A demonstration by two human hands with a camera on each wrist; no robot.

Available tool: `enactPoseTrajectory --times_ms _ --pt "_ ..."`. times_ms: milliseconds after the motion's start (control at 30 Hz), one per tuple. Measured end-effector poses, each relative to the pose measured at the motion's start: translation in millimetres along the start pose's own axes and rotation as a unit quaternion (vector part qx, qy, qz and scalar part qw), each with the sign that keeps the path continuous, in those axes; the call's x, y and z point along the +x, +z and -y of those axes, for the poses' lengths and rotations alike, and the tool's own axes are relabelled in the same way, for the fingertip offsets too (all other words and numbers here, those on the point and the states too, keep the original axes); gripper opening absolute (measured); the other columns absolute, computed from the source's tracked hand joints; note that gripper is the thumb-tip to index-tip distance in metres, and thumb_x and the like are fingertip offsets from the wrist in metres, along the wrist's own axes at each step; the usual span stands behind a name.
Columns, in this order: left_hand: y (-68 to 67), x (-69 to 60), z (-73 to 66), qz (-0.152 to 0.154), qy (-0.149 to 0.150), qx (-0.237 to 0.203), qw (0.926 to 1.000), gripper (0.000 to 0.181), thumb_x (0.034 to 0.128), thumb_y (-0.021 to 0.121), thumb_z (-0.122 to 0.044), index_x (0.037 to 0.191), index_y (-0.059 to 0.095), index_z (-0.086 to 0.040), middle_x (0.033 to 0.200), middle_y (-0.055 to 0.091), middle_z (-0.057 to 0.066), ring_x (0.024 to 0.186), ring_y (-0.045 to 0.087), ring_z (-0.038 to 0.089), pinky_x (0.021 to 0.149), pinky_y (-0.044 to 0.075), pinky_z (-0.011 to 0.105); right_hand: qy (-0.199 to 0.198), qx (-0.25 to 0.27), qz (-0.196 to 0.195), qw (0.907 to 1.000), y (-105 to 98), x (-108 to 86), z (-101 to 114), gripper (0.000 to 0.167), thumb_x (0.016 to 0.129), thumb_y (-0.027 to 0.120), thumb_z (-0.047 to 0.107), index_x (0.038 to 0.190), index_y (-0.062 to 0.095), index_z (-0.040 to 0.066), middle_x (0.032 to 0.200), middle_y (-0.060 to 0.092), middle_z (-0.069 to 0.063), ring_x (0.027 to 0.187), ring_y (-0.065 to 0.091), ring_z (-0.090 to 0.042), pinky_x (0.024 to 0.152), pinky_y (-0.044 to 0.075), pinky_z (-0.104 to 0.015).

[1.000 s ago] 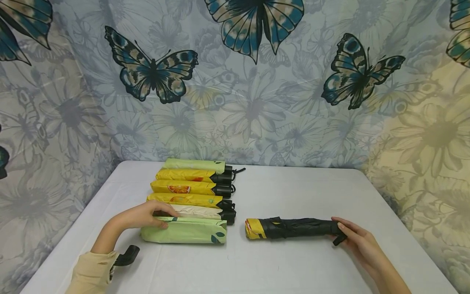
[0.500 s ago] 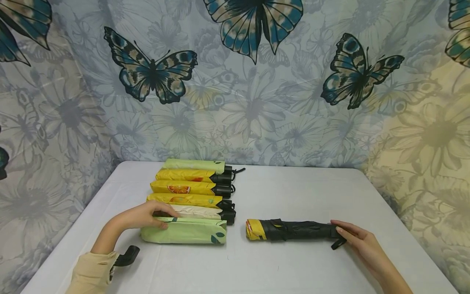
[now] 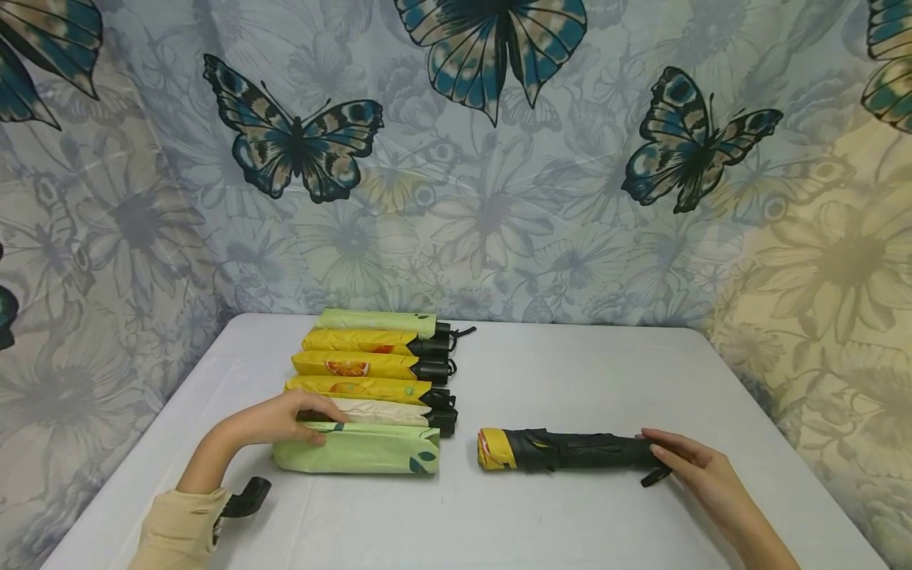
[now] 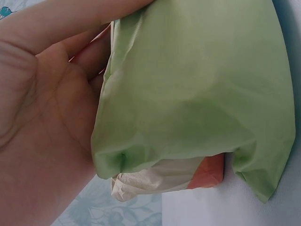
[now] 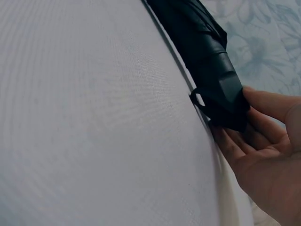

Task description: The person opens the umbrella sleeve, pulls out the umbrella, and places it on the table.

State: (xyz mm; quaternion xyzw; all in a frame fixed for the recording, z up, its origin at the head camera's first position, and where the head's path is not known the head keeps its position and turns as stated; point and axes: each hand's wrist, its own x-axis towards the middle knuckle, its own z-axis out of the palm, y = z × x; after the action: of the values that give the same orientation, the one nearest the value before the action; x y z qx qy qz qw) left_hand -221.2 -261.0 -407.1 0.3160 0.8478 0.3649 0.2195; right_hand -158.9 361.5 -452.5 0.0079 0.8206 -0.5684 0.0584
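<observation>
The left hand (image 3: pixel 295 417) holds a light green sleeve (image 3: pixel 370 450) with dark leaf prints, thumb on its near face and fingers behind its top edge. In the left wrist view the green sleeve (image 4: pixel 197 84) covers most of the fingers, with a cream cover (image 4: pixel 160 178) behind it. On the right lies a folded black umbrella (image 3: pixel 584 451) with a yellow end. The right hand (image 3: pixel 705 479) is at its handle end; in the right wrist view, the right hand's (image 5: pixel 265 146) thumb and fingers hold the black handle (image 5: pixel 230 94) around its end.
Behind the green sleeve, several covered umbrellas (image 3: pixel 355 364) in yellow, cream and green lie in a row, black handles pointing right. A white cloth covers the table (image 3: pixel 499 522). Patterned fabric with butterflies (image 3: pixel 492 237) hangs behind it. A black curved piece (image 3: pixel 247 497) sits beside the left sleeve.
The black umbrella has lowered slightly toward the near side, with the right hand's fingers shifting along its handle end. The left hand and the green sleeve have stayed in place.
</observation>
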Motion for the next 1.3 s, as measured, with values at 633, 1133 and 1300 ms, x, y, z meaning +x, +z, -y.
enactPoseTrajectory --times_ms 633,1133,1300 --pt "1.7 -1.8 -2.9 0.000 -0.001 -0.033 0.9995 0.040 0.0880 0.072 -0.026 0.127 0.065 -0.020 0.128 0.065 0.007 0.115 0.063 0.014 0.094 0.052 0.021 0.013 0.002 0.012 0.9998 1.6 -2.5 -1.8 0.050 0.100 0.056 0.027 0.142 0.048 0.001 0.120 0.066 0.024 0.109 0.050 0.023 0.085 0.046 -0.002" --pt "-8.8 -3.0 -4.0 -0.099 0.000 0.017 0.9950 0.036 0.0891 0.071 -0.025 0.123 0.066 -0.014 0.122 0.069 0.008 0.109 0.066 0.022 0.083 0.056 0.024 -0.008 -0.050 -0.009 0.9987 3.0 -1.9 9.6 0.055 0.100 0.055 0.037 0.143 0.048 0.004 0.124 0.067 0.017 0.109 0.051 0.023 0.086 0.043 0.000" --pt "-8.5 -1.8 -0.8 -0.122 0.007 0.039 0.9917 0.039 0.0890 0.071 -0.024 0.125 0.065 -0.013 0.123 0.066 0.008 0.114 0.063 0.027 0.090 0.055 0.028 -0.028 -0.053 -0.020 0.9980 8.4 3.2 16.7 0.055 0.100 0.054 0.037 0.144 0.047 0.004 0.128 0.066 0.014 0.111 0.051 0.021 0.087 0.043 0.000"
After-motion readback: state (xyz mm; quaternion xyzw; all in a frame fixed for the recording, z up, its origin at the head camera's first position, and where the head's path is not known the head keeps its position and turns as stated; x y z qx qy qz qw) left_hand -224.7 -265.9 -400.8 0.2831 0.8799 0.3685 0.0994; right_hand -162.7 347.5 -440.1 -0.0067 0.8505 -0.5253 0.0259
